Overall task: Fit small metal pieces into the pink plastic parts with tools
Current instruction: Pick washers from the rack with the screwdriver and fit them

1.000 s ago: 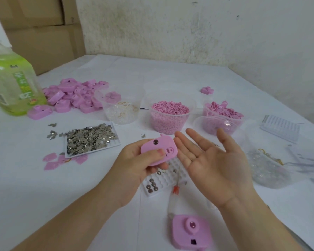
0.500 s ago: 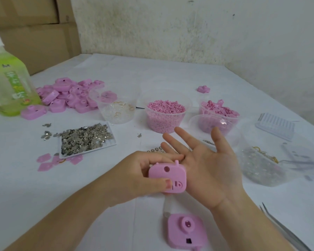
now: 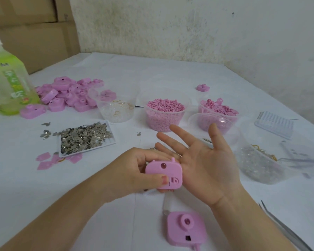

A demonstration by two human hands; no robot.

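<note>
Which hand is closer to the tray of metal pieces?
Left. The left hand, holding a pink part, sits just right of the tray; the right hand lies open farther right.

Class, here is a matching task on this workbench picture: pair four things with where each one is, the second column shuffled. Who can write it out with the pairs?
Things:
1. pink part with a snout
2. metal pieces
3. tweezers
4. green bottle

Places:
a. far left of the table
b. gripped in the left hand
c. near right of the table
d. heaped in the white tray

Pairs: 1-b, 2-d, 3-c, 4-a
</note>
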